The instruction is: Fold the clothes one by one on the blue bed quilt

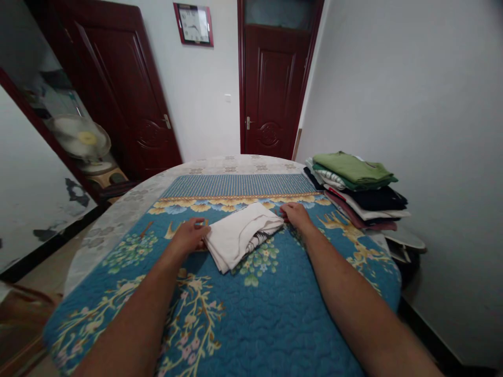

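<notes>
A white folded garment (pixel 244 228), perhaps a T-shirt, lies tilted on the blue quilted cover (pixel 271 324). Some black print shows along its lower right fold. At its left edge, my left hand (pixel 191 234) pinches the cloth between thumb and fingers. My right hand (pixel 295 213) is at the opposite corner with its fingers closed on the cloth's edge; the fingertips are partly hidden.
To the right stands a stack of folded clothes (pixel 357 193), green on top. A patterned white tablecloth (pixel 98 225) shows around the quilted cover on the round table. Beyond are two dark red doors and a fan (pixel 80 137); a white wall rises at right.
</notes>
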### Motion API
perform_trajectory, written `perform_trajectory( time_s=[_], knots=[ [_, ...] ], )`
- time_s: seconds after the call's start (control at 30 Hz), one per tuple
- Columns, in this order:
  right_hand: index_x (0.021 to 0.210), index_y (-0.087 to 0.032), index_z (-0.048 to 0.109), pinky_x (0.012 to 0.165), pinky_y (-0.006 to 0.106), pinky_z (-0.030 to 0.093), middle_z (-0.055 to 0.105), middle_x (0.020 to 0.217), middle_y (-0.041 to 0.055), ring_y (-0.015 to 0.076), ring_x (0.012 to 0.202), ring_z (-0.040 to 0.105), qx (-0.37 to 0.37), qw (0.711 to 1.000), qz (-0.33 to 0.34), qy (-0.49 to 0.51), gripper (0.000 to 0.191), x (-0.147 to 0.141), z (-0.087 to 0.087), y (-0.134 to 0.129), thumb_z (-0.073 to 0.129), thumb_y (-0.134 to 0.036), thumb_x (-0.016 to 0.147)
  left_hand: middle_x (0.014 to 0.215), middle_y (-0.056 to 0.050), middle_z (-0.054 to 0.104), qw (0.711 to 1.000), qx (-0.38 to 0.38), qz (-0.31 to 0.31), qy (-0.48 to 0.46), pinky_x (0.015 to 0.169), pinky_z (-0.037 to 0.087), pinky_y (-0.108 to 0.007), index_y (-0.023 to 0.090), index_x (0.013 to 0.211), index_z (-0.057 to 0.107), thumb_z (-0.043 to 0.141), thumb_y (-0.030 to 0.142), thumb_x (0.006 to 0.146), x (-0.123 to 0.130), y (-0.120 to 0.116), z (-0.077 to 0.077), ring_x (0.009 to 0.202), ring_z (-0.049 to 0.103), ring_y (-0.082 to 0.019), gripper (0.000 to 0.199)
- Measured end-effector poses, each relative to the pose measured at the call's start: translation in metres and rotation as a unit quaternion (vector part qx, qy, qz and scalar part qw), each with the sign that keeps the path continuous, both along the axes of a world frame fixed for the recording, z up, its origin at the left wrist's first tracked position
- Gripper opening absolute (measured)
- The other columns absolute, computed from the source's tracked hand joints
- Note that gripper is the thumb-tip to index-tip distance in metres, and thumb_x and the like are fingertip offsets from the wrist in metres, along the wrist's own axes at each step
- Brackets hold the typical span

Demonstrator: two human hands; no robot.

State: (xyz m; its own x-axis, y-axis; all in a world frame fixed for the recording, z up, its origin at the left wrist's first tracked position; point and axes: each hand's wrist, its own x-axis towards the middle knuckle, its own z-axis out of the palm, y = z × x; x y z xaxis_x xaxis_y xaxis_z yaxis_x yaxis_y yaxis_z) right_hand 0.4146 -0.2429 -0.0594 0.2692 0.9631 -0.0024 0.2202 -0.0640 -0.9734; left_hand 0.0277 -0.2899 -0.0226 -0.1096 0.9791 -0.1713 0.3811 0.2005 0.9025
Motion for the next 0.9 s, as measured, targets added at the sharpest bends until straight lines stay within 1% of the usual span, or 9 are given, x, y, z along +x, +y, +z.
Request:
perform_trajectory(
  time_s=[0.1,0.17,0.23,0.3,0.4,0.5,0.63,0.73,0.9],
  knots=[
    [0.079,-0.018,0.072,0.051,0.023,0.04,0.073,0.076,0.003,0.013,0.057,0.059,0.003,0.999,-0.018,-0.05,0.023,0.015,0.006,-0.005,0.063,-0.04,0.079,0.094,-0.009,0.076,0.976,0.068,-0.002,0.206,0.066,0.052,-0.029,0.019,0.109,0.066,0.07,0.042,0.087,-0.007,0.005,-0.001,0.082,0.073,-0.024,0.032],
    [0.08,-0.019,0.072,0.048,0.024,0.037,0.072,0.074,0.0021,0.0127,0.053,0.057,-0.002,0.998,0.003,-0.07,0.025,0.02,0.009,-0.009,0.062,-0.042,0.08,0.08,-0.006,0.075,0.968,0.062,-0.039,0.24,0.063,0.049,-0.028,0.02,0.101,0.064,0.065,0.045,0.091,-0.008,0.003,0.002,0.075,0.072,-0.022,0.026],
    [0.079,-0.019,0.072,0.047,0.024,0.035,0.07,0.07,0.0018,0.0131,0.052,0.056,-0.011,0.994,0.03,-0.101,0.026,0.019,0.012,-0.013,0.061,-0.043,0.081,0.072,-0.003,0.074,0.973,0.031,-0.086,0.211,0.057,0.046,-0.026,0.022,0.098,0.06,0.062,0.042,0.093,-0.004,-0.004,0.006,0.063,0.069,-0.02,0.022],
    [0.076,-0.019,0.07,0.048,0.025,0.036,0.068,0.065,0.0018,0.014,0.052,0.056,-0.014,0.988,0.062,-0.142,0.028,0.017,0.012,-0.015,0.061,-0.045,0.083,0.071,-0.002,0.074,0.977,0.005,-0.119,0.176,0.052,0.043,-0.025,0.022,0.098,0.056,0.063,0.039,0.094,0.003,-0.013,0.011,0.056,0.066,-0.017,0.019],
    [0.067,-0.02,0.065,0.052,0.026,0.037,0.06,0.054,0.001,0.0151,0.051,0.055,-0.004,0.971,0.122,-0.205,0.038,0.012,0.012,-0.017,0.061,-0.052,0.087,0.073,-0.003,0.076,0.976,-0.03,-0.142,0.164,0.048,0.04,-0.024,0.023,0.097,0.053,0.066,0.036,0.091,0.013,-0.023,0.02,0.056,0.066,-0.017,0.019],
    [0.068,-0.02,0.067,0.053,0.027,0.036,0.057,0.051,-0.0003,0.0154,0.051,0.054,0.005,0.959,0.155,-0.239,0.041,0.007,0.014,-0.02,0.061,-0.055,0.087,0.071,-0.002,0.075,0.977,-0.039,-0.137,0.158,0.047,0.041,-0.024,0.023,0.098,0.053,0.069,0.034,0.089,0.02,-0.028,0.024,0.057,0.069,-0.019,0.021],
    [0.077,-0.019,0.071,0.054,0.026,0.037,0.059,0.054,-0.0019,0.0149,0.051,0.054,0.008,0.959,0.165,-0.228,0.031,0.002,0.018,-0.025,0.064,-0.048,0.083,0.065,0.001,0.071,0.983,-0.025,-0.13,0.129,0.049,0.043,-0.023,0.024,0.103,0.05,0.071,0.028,0.086,0.029,-0.031,0.019,0.058,0.068,-0.019,0.027],
    [0.079,-0.018,0.071,0.053,0.026,0.037,0.06,0.057,-0.0017,0.0141,0.052,0.054,0.0,0.965,0.167,-0.201,0.028,0.0,0.022,-0.028,0.066,-0.045,0.081,0.062,0.004,0.066,0.984,-0.023,-0.137,0.109,0.051,0.044,-0.022,0.025,0.098,0.05,0.069,0.019,0.083,0.031,-0.03,0.014,0.056,0.066,-0.017,0.025],
    [0.084,-0.02,0.069,0.048,0.024,0.035,0.063,0.065,-0.0019,0.0139,0.054,0.057,-0.037,0.978,0.168,-0.117,0.029,0.003,0.028,-0.032,0.07,-0.047,0.075,0.062,0.006,0.06,0.985,0.006,-0.161,0.054,0.051,0.043,-0.022,0.024,0.087,0.049,0.07,0.022,0.077,0.007,-0.02,0.01,0.053,0.06,-0.014,0.023]
  ],
)
